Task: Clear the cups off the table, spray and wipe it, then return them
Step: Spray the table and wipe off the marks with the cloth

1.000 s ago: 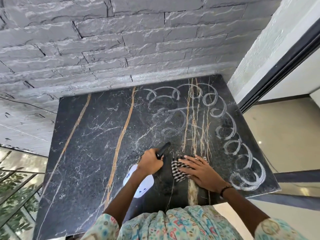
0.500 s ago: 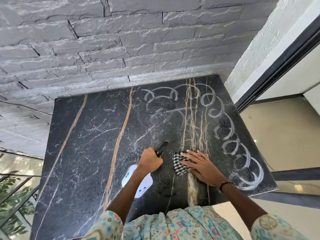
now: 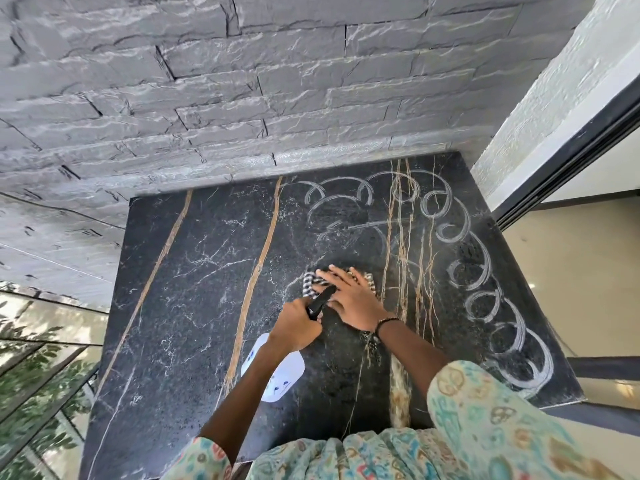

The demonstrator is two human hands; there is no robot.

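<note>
Here, the wiping step is in hand, no cups in view.
Nearest, the left hand [image 3: 294, 323] grips a spray bottle [image 3: 277, 374]; beyond it, the right hand [image 3: 349, 294] presses flat on a checked cloth [image 3: 309, 283] mid-tabletop [image 3: 194, 278]. Next, likely, sweep toward the far white swirl marks [image 3: 478, 271].

Black marble table [image 3: 194, 306], tan veins, set against grey stone wall.
Checked cloth [image 3: 313, 284] flat on top near centre; looping white wipe streaks [image 3: 485, 268] along far and right edges.
</note>
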